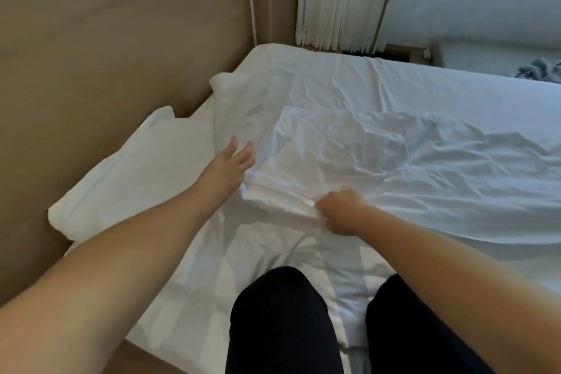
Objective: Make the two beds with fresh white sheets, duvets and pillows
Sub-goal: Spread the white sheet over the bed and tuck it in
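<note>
A tan headboard [121, 39] backs the bed [455, 94], white and creased. The right hand [340, 212] pinches the rumpled duvet [394, 167]; the left hand [232, 165] hovers spread open, holding nothing.

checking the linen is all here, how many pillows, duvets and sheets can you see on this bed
pillows: 2, one by the headboard, one beyond the left hand
duvets: 1, its edge gripped by the right hand
sheets: 1, covering the mattress
total: 4
</note>
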`<state>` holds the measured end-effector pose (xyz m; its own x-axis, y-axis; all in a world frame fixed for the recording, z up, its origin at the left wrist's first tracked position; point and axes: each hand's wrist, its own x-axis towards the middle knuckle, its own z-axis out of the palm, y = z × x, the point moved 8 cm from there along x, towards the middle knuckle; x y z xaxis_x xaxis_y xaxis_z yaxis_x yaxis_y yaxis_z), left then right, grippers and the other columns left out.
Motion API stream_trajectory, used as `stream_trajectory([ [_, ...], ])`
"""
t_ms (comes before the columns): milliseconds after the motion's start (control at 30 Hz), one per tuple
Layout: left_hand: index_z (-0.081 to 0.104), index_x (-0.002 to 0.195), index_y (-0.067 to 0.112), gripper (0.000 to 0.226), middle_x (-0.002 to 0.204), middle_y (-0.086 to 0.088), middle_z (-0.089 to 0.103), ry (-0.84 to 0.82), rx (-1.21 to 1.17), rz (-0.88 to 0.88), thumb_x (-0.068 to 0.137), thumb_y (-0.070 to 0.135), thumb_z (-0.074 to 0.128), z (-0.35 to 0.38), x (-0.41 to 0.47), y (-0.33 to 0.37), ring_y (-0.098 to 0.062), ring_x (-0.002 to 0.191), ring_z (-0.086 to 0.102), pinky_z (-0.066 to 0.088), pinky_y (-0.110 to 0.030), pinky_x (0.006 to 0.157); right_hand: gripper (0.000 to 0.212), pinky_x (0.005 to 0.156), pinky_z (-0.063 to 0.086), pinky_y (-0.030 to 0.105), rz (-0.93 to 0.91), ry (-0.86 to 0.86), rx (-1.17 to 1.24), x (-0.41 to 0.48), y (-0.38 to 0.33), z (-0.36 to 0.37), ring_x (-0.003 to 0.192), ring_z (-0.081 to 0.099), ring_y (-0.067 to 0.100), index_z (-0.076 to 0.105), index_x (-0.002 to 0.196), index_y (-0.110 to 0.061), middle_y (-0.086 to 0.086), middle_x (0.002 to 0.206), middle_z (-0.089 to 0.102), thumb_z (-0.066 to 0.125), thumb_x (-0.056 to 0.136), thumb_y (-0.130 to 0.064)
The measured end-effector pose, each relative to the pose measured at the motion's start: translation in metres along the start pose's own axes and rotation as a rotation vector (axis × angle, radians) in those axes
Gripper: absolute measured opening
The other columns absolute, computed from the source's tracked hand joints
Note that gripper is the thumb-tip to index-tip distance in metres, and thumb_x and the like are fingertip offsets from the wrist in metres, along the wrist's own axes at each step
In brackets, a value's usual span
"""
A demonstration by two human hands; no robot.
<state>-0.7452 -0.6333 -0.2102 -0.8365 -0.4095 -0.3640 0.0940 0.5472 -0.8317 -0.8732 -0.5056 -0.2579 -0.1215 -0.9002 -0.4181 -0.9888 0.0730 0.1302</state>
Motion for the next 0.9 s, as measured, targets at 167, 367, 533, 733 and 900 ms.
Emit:
stream_trajectory([
  [167, 0.072, 0.089, 0.02, 0.034, 0.091, 0.0, 0.062, 0.118, 0.094, 0.009, 0.085, -0.001, 0.046, 0.002, -0.026, -0.066, -0.025, 0.095, 0.054, 0.006, -0.065, 0.115, 0.018, 0.085, 0.043, 0.03, 0.002, 0.089, 0.34, -0.018, 0.027, -0.065, 0.109, 0.057, 0.032, 0.065, 0.103, -0.007, 0.014, 0.11, 0.061, 0.056, 0.087, -0.013],
  [367, 0.049, 0.067, 0.023, 0.027, 0.063, 0.009, 0.048, -0.065, -0.018, -0.09, 0.082, 0.003, 0.038, 0.011, -0.073, -0.121, -0.017, 0.062, 0.048, 0.034, -0.034, 0.084, 0.012, 0.049, 0.032, 0.015, -0.09, 0.238, 0.582, -0.039, 0.02, -0.16, 0.059, 0.048, 0.013, 0.057, 0.071, -0.011, -0.003, 0.06, 0.049, 0.062, 0.08, -0.005],
  [533, 0.065, 0.106, 0.015, 0.028, 0.09, 0.002, 0.061, -0.347, -0.345, 0.007, 0.089, 0.005, 0.046, 0.038, -0.105, -0.024, -0.021, 0.088, 0.063, 0.043, -0.031, 0.069, 0.008, 0.055, 0.034, 0.019, -0.191, -0.011, 0.501, -0.027, -0.045, -0.07, 0.069, 0.048, 0.02, 0.056, 0.078, -0.008, -0.003, 0.07, 0.049, 0.061, 0.085, -0.01],
  [733, 0.058, 0.121, 0.02, 0.031, 0.119, -0.002, 0.061, -0.348, -0.739, -0.198, 0.091, 0.021, 0.048, 0.057, -0.086, 0.02, -0.024, 0.105, 0.061, 0.047, -0.035, 0.081, 0.036, 0.093, 0.046, 0.036, -0.087, -0.035, 0.348, -0.016, -0.05, 0.005, 0.115, 0.054, 0.027, 0.061, 0.12, -0.017, 0.004, 0.123, 0.058, 0.06, 0.087, -0.03],
  [900, 0.027, 0.14, 0.024, 0.069, 0.138, -0.002, 0.035, -0.209, -0.845, -0.321, 0.081, 0.022, 0.063, 0.072, -0.085, 0.026, -0.025, 0.122, 0.043, 0.037, -0.037, 0.088, 0.04, 0.081, 0.044, 0.034, -0.064, 0.025, 0.121, -0.017, -0.05, 0.008, 0.111, 0.057, 0.025, 0.052, 0.128, -0.024, 0.002, 0.122, 0.057, 0.055, 0.09, -0.036],
])
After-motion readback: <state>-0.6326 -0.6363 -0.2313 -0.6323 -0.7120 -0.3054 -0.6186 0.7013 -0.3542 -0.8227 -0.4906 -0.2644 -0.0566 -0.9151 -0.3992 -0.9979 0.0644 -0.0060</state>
